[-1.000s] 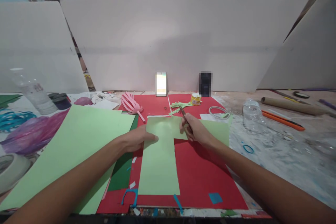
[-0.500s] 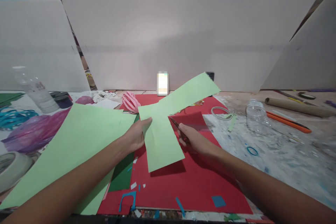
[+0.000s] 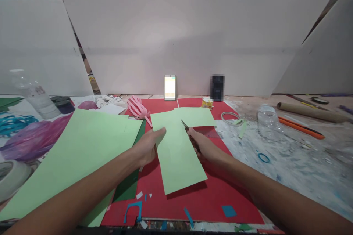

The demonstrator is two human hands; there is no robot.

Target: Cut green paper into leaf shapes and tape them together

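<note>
An L-shaped piece of light green paper (image 3: 176, 150) is lifted a little above a red sheet (image 3: 209, 194). My left hand (image 3: 147, 147) pinches its left edge, thumb on top. At the inner corner of the paper, my right hand (image 3: 202, 147) is closed round a pair of scissors (image 3: 186, 127), whose blades point up and left into the paper.
A large light green sheet (image 3: 82, 147) lies at the left over dark green paper. A pink cut-paper piece (image 3: 138, 109), a small yellow pot (image 3: 206, 103), a tape ring (image 3: 231, 118), a plastic bottle (image 3: 266, 119), orange markers (image 3: 300, 126) and a cardboard tube (image 3: 311, 112) surround the work. White boards stand behind.
The green paper was lifted off the red sheet and swung round. Its far arm, raised half a second ago, has dropped lower. The scissors now sit at the paper's inner corner.
</note>
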